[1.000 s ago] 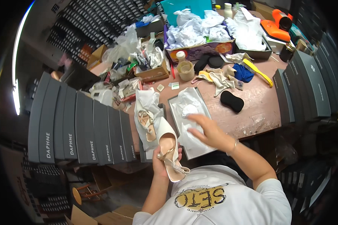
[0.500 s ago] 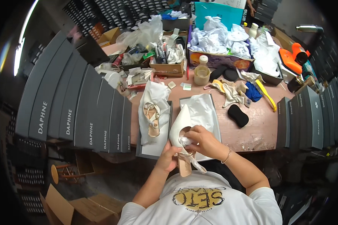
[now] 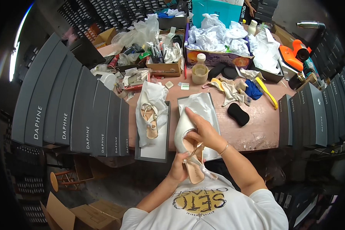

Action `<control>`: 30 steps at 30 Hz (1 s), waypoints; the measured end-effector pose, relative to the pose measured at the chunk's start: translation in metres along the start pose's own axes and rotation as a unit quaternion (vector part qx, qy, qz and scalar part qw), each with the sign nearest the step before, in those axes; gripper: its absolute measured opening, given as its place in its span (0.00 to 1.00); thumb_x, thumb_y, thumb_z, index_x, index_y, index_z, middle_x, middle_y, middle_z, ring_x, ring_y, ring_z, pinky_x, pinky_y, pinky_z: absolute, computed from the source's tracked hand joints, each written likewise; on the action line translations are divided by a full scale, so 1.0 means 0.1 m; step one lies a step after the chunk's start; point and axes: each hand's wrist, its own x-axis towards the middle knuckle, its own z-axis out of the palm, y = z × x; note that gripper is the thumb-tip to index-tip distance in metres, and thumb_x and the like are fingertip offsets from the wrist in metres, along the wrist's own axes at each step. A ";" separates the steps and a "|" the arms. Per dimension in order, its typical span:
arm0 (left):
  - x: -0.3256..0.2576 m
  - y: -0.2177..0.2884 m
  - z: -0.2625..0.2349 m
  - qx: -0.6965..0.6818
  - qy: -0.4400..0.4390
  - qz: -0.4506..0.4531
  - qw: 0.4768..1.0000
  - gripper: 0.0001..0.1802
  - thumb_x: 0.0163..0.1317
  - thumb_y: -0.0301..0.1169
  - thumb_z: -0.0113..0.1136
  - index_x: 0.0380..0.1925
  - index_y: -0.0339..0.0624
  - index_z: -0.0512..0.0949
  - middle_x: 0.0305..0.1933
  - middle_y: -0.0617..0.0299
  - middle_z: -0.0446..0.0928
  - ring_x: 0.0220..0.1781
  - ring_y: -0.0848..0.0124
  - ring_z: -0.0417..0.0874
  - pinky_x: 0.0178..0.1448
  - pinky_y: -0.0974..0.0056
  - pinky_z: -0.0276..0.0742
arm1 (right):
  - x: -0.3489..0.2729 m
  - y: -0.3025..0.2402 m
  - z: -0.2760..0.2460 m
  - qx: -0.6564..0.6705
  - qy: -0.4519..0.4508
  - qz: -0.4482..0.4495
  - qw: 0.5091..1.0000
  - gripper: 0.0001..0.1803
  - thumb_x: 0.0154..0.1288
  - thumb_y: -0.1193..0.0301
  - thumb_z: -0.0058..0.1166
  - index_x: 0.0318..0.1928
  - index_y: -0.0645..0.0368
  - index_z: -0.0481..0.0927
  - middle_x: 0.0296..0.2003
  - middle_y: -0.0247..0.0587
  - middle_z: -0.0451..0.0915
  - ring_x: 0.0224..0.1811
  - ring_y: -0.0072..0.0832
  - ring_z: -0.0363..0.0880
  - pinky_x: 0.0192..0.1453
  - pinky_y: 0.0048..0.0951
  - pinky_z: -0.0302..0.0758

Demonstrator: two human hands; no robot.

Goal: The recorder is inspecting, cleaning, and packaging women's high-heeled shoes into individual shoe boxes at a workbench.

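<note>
A white pointed-toe sandal (image 3: 181,136) with a tan insole and thin ankle straps is held up in front of my shirt, toe pointing away. My left hand (image 3: 178,168) is closed round its rear half from the left. My right hand (image 3: 207,132) grips the front, fingers stretched along the toe's right side and thumb at the shoe's opening. Behind it lies an open grey shoe box (image 3: 215,107) lined with white tissue paper (image 3: 199,103). To the left, the matching sandal (image 3: 152,132) rests on tissue paper over another grey box part (image 3: 157,151).
Upright grey shoe boxes line the table's left (image 3: 84,111) and right (image 3: 314,115) sides. A black sponge (image 3: 238,114), a yellow-handled brush (image 3: 268,94), rags (image 3: 232,92) and a bottle in a cup (image 3: 199,71) lie beyond. A crate of crumpled paper (image 3: 218,55) stands farther back.
My right hand has moved from pinching white paper at the shoe's opening to lying along the toe. That paper no longer shows there. The whole view has shifted slightly.
</note>
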 end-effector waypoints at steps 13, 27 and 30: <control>0.18 0.46 -0.30 -0.258 -0.052 -0.031 0.964 0.29 0.68 0.50 0.46 0.48 0.29 0.70 0.27 0.56 0.73 0.28 0.66 0.79 0.33 0.64 0.79 | -0.31 -0.49 -0.21 0.145 -0.108 0.061 0.982 0.25 0.57 0.69 0.66 0.55 0.61 0.75 0.42 0.39 0.80 0.38 0.23 0.79 0.38 0.22 0.76; 0.23 0.32 -0.26 -0.276 -0.122 -0.067 0.951 0.28 0.67 0.50 0.50 0.45 0.29 0.69 0.37 0.54 0.65 0.29 0.69 0.70 0.32 0.66 0.73 | -0.75 -0.54 -0.02 0.147 -0.104 0.033 0.983 0.14 0.57 0.72 0.65 0.44 0.58 0.82 0.32 0.39 0.81 0.28 0.26 0.79 0.33 0.26 0.75; 0.22 0.30 -0.31 -0.288 -0.122 -0.076 0.947 0.28 0.67 0.50 0.50 0.45 0.29 0.69 0.37 0.53 0.66 0.29 0.69 0.70 0.31 0.66 0.74 | -0.75 -0.56 0.00 0.149 -0.117 0.045 0.981 0.15 0.57 0.73 0.65 0.45 0.59 0.81 0.35 0.38 0.82 0.29 0.25 0.80 0.33 0.24 0.77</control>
